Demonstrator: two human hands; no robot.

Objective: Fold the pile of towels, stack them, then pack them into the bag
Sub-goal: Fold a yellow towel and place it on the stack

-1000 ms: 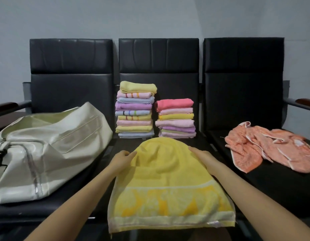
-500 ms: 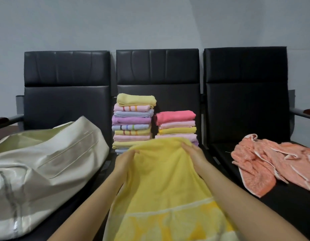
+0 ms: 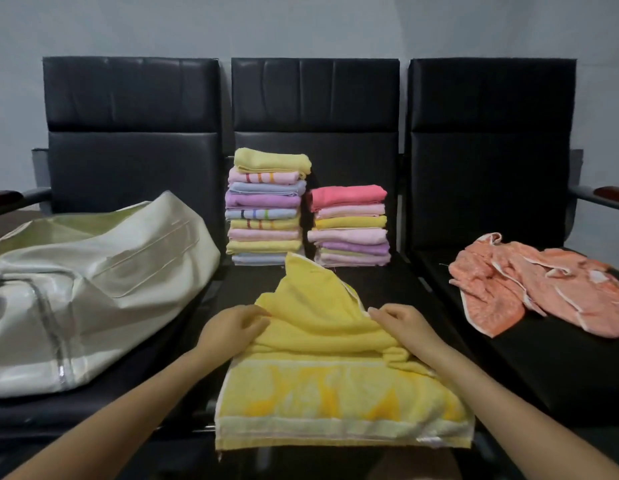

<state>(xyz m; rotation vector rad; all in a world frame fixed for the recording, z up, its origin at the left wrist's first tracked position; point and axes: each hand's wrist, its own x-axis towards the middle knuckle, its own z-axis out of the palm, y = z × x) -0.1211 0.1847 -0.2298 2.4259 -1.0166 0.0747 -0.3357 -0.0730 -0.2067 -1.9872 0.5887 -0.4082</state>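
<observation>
A: What are the hands doing?

B: Both are gripping the yellow towel (image 3: pixel 336 386). The left hand (image 3: pixel 228 329) is pinching its left edge, fingers curled onto the cloth, and the right hand (image 3: pixel 401 325) is pinching the right edge in the same way. The towel is lying between and under them on the middle chair seat (image 3: pixel 387 289), its near hem hanging over the seat's front edge.

A: Is the towel lying flat?

B: Only the near part. Beyond the fingertips the far end is bunching up, with one corner sticking upward.

A: And the folded ones?

B: Past both hands, at the back of the same seat, two stacks are sitting side by side. The taller stack (image 3: pixel 266 209), topped by a pale yellow towel, is standing ahead of the left hand; the shorter stack (image 3: pixel 349 226), topped by a pink one, is standing ahead of the right hand.

A: Where is the bag sitting?

B: The cream bag (image 3: pixel 93 285) is slumping on the seat out to the left of the left hand, well apart from the towel. I can't tell how far its top is open.

A: Anything on the other side?

B: The crumpled orange towels (image 3: pixel 543 289) are lying unfolded to the right of the right hand, on the right-hand seat.
</observation>
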